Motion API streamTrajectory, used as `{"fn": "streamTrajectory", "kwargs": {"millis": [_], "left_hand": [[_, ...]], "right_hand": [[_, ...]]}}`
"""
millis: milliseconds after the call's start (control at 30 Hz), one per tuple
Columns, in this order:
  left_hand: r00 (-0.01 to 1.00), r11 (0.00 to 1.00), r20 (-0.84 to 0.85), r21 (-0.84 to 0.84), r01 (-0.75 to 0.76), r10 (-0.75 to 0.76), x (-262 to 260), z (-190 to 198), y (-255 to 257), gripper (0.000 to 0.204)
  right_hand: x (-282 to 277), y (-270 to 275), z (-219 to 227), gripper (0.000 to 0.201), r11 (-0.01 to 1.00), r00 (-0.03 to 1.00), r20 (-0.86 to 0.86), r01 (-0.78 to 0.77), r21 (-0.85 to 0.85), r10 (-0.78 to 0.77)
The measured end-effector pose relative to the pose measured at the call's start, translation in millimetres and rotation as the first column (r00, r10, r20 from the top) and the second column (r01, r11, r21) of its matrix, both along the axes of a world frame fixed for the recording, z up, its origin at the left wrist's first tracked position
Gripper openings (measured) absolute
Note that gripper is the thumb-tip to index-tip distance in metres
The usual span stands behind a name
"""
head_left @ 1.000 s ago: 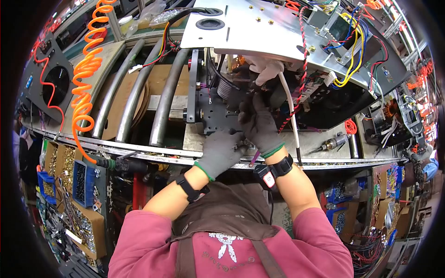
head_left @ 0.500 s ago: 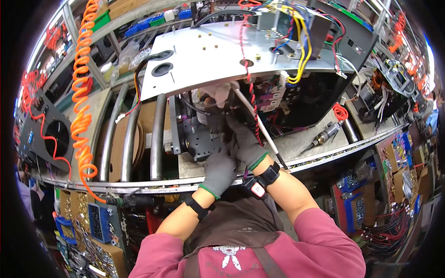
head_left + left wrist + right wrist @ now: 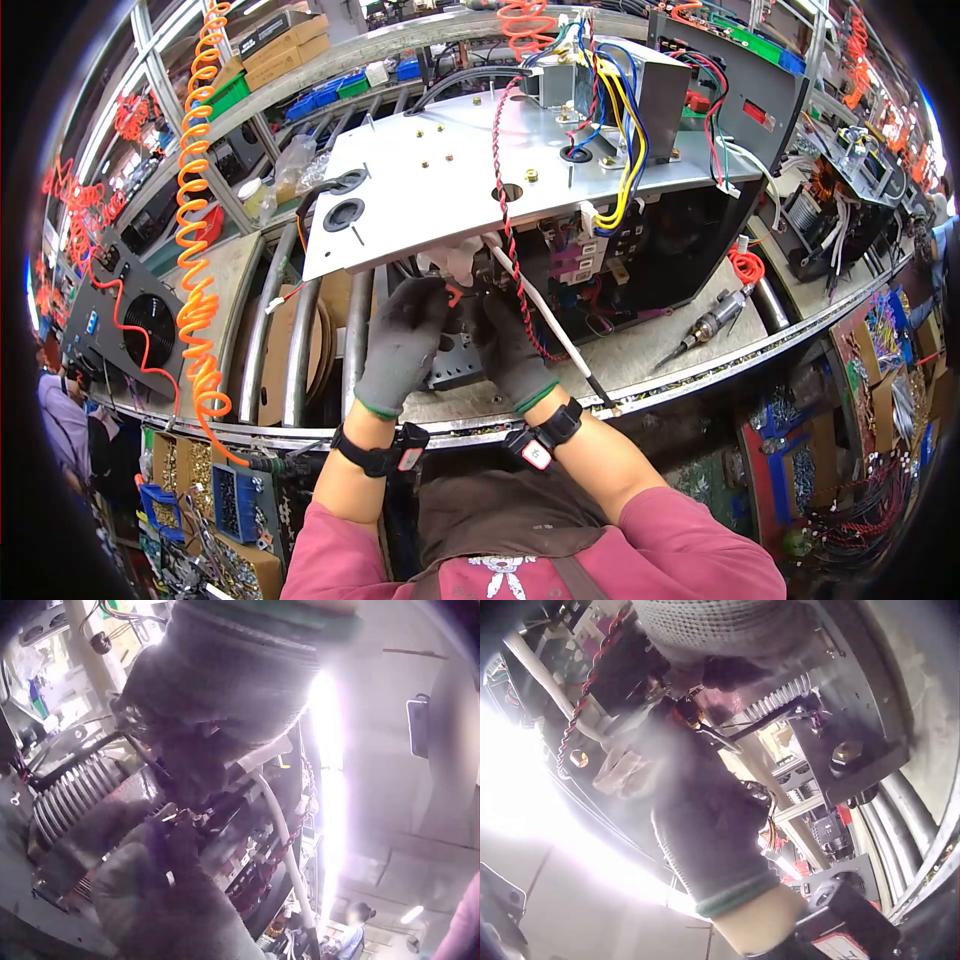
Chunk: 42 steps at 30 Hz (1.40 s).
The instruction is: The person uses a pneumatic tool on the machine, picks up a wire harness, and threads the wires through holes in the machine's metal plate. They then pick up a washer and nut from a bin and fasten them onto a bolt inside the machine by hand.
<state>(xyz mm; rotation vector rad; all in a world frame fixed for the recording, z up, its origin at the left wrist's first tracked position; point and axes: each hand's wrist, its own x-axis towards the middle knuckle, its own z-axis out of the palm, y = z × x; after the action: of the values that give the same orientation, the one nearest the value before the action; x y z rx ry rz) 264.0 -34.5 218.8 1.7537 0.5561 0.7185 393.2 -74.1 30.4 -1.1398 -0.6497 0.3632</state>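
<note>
Both hands wear grey gloves and reach in below a silver metal plate (image 3: 420, 180) on an open electrical unit. My left hand (image 3: 405, 335) has its fingers bent inward near a small orange-red piece (image 3: 454, 296). Beside it, my right hand (image 3: 515, 355) reaches in with its fingertips hidden in shadow. In the left wrist view the fingers of both hands meet around small metal fittings (image 3: 196, 817); I cannot tell which hand pinches them. A ribbed coil (image 3: 82, 796) lies close by. Crumpled whitish wrapping (image 3: 455, 262) hangs above the fingers, near the white cable (image 3: 545, 310).
A red-black twisted wire (image 3: 505, 200) hangs past the plate's edge by the right hand. A power screwdriver (image 3: 705, 325) lies on the bench to the right. Steel rollers (image 3: 302, 350) and an orange coiled hose (image 3: 195, 290) are on the left. Screw bins (image 3: 237, 505) stand below.
My left hand has moved from the dark perforated bracket up and forward under the plate's edge. The right hand stays inside the unit. The head view has shifted, showing more shelving at the back.
</note>
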Motion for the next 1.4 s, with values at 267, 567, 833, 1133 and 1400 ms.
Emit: {"fn": "streamTrajectory", "kwargs": {"millis": [267,567,833,1133,1400], "left_hand": [[0.999,0.994,0.022,-0.102,-0.037,0.039,18.4,2.6,4.1,0.014],[0.998,1.0,0.064,-0.007,0.029,-0.028,13.4,-6.5,6.0,0.011],[0.983,0.815,0.126,0.551,-0.178,0.13,33.1,-22.2,7.5,0.015],[0.948,0.622,0.168,0.721,-0.305,0.27,52.0,-51.2,8.5,0.02],[0.976,0.409,0.05,0.903,-0.135,0.213,52.2,-27.9,20.2,0.039]], "right_hand": [[-0.8,-1.0,6.0,0.053,0.999,0.976,0.218,0.01,-0.043,0.0],[-11.0,-15.1,51.5,0.034,0.889,0.621,-0.653,-0.173,0.425,0.433],[-8.0,-8.4,46.1,0.034,1.0,1.0,0.007,-0.011,-0.014,0.011],[2.8,8.4,23.0,0.048,0.968,0.696,0.693,0.251,0.009,-0.187],[-2.6,-0.8,31.2,0.049,0.99,0.979,0.157,-0.136,0.041,0.128]]}}
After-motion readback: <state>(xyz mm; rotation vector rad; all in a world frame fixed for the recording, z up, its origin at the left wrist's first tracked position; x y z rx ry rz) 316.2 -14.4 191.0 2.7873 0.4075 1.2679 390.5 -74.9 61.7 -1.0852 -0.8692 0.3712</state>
